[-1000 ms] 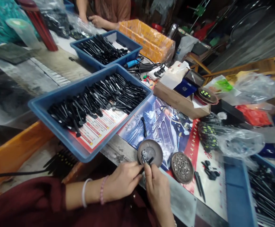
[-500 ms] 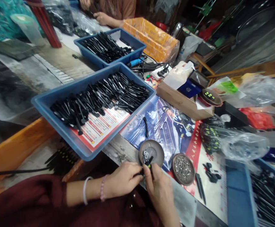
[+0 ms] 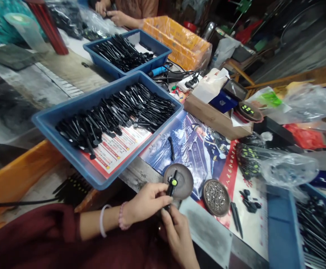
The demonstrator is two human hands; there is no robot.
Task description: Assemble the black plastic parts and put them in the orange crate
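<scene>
Near the table's front edge, my left hand (image 3: 148, 203) pinches a slim black plastic part with a round yellow-green button (image 3: 174, 182). My right hand (image 3: 179, 233) is closed at its lower end, close against the left fingertips. The top of the part stands over a shallow brown dish (image 3: 185, 184) and hides some of the dish's contents. Just to the right, another brown dish (image 3: 216, 198) is full of small shiny metal pieces. A single slender black piece (image 3: 171, 148) lies on the printed sheet behind the first dish.
On the left, a blue tray (image 3: 101, 183) holds many black slender parts; another blue tray (image 3: 163, 54) stands behind it. An orange crate (image 3: 176, 41), a long cardboard box (image 3: 216, 117) and plastic bags (image 3: 288, 168) crowd the back and right. A co-worker's hands (image 3: 115, 16) are across the table.
My right hand has moved down and away from the dish. The black part has turned upward, bringing its yellow-green button into view above my left fingers.
</scene>
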